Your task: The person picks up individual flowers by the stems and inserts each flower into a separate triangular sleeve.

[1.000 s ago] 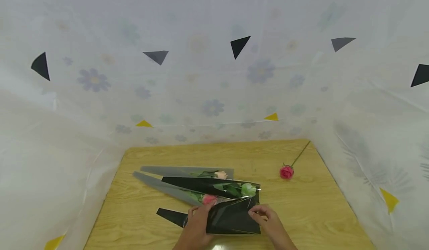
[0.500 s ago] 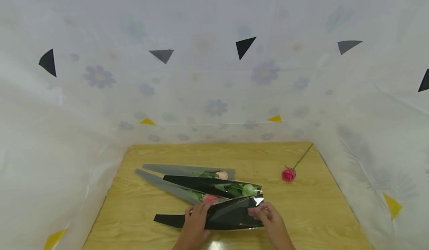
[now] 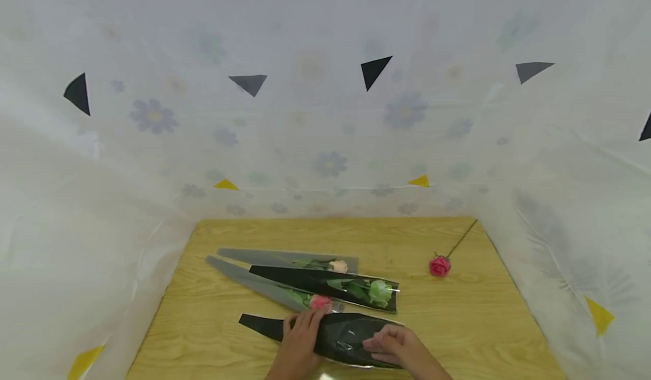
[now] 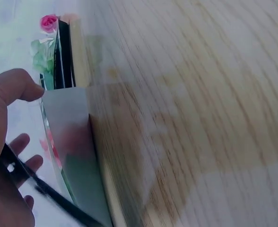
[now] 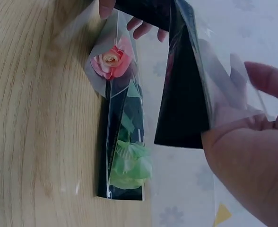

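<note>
In the head view, my left hand [image 3: 299, 343] grips an empty-looking black flower sleeve [image 3: 335, 335] around its narrower middle, fingers curled over it. At the wide end, my right hand [image 3: 399, 347] pinches the sleeve's clear front film between thumb and fingers. In the right wrist view, that film [image 5: 226, 94] stands away from the black backing [image 5: 184, 104], so the mouth gapes. Just beyond lies another black sleeve [image 3: 300, 278] with a green rose [image 3: 380, 293] in it. A pink rose [image 3: 321, 302] in a grey sleeve [image 3: 244, 281] shows past my left fingertips.
Behind these lies a grey sleeve [image 3: 264, 255] with a peach rose [image 3: 338, 266]. An unwrapped red rose [image 3: 439, 266] rests at the right of the wooden table [image 3: 407, 238], its stem reaching the back corner. White flower-patterned sheeting [image 3: 325, 131] walls the table's back and sides.
The black sleeve has turned its film side upward and its wide end now bulges. My right hand has moved slightly nearer, uncovering more of the green rose's sleeve. My left hand keeps its grip.
</note>
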Tool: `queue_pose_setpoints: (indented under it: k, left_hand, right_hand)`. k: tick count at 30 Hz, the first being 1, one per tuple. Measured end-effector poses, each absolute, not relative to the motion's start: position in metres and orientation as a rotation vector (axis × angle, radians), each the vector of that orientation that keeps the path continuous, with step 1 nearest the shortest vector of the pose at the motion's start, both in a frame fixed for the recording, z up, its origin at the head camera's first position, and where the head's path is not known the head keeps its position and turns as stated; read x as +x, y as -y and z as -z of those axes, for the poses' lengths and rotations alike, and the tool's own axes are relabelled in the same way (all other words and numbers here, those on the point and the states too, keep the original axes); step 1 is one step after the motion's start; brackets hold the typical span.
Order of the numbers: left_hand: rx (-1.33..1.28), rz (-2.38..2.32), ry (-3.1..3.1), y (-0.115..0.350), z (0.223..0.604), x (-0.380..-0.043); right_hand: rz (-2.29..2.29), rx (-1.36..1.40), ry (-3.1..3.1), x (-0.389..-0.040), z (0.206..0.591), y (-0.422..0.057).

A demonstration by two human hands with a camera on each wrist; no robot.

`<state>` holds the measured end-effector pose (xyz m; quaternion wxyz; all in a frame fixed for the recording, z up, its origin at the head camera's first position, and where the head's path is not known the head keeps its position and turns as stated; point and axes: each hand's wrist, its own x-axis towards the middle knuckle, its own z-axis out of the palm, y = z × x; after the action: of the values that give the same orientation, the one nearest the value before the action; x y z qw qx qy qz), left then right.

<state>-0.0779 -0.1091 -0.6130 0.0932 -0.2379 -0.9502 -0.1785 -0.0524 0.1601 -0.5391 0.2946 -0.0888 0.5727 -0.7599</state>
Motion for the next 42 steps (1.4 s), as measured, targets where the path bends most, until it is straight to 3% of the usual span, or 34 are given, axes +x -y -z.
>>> queue_pose_setpoints:
  k: [6, 14, 24, 42]
  left_hand:
    - [-0.809, 0.579, 2.733, 0.107, 0.614, -0.078]
    - [-0.760, 0.442, 2.840, 0.110, 0.611, -0.080]
    - [-1.000, 0.452, 2.830, 0.103, 0.619, -0.074]
    - [-1.055, 0.476, 2.798, 0.079, 0.601, -0.071]
  right_hand:
    - [2.018, -0.284, -1.300, -0.054, 0.540, -0.164]
    - [2.003, -0.215, -1.101, -0.051, 0.536, -0.174]
    - [1.976, -0.117, -1.148, -0.055, 0.538, -0.178]
    - [1.903, -0.243, -1.167, -0.054, 0.535, -0.171]
